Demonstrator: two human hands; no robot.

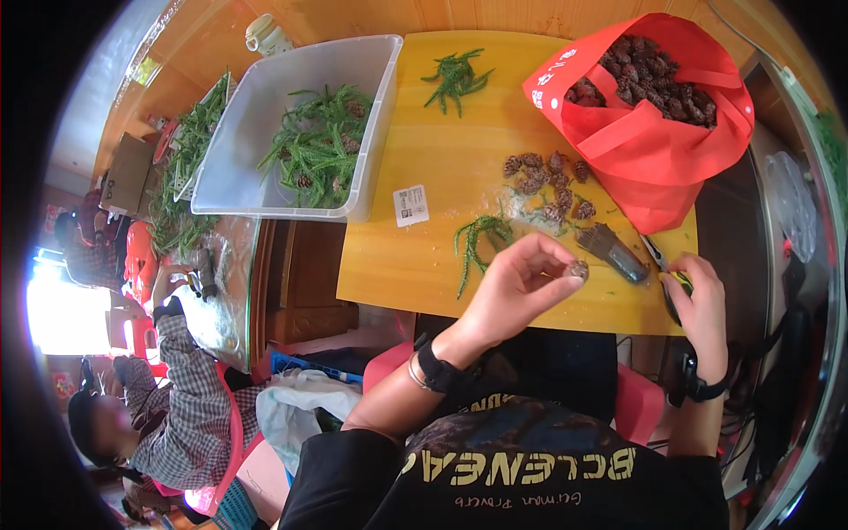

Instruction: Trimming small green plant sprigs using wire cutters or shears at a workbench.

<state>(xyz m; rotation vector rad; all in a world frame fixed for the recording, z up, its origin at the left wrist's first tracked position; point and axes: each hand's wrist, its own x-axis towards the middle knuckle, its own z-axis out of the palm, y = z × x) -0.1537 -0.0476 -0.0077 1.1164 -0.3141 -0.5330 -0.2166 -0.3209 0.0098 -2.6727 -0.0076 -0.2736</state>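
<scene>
Above the front part of the yellow table (424, 274), my left hand (523, 287) pinches a small brown pine cone (579, 269) between thumb and fingers. My right hand (700, 300) is closed around the yellow-and-black handles of pliers (678, 283), whose metal jaws point away from me near the table's right edge. Between the hands lies a bundle of thin brown stems or wires (614, 252) in a dark wrap. A loose group of pine cones (556, 185) rests beyond it. A green artificial sprig (477, 243) lies just beyond my left hand.
A red bag (654, 159) full of pine cones stands at the far right. At the left sits a clear plastic bin (238, 177) holding green sprigs with cones. Another sprig (457, 81) and a white label (411, 205) lie on the table. A person in checks (199, 402) works at the left.
</scene>
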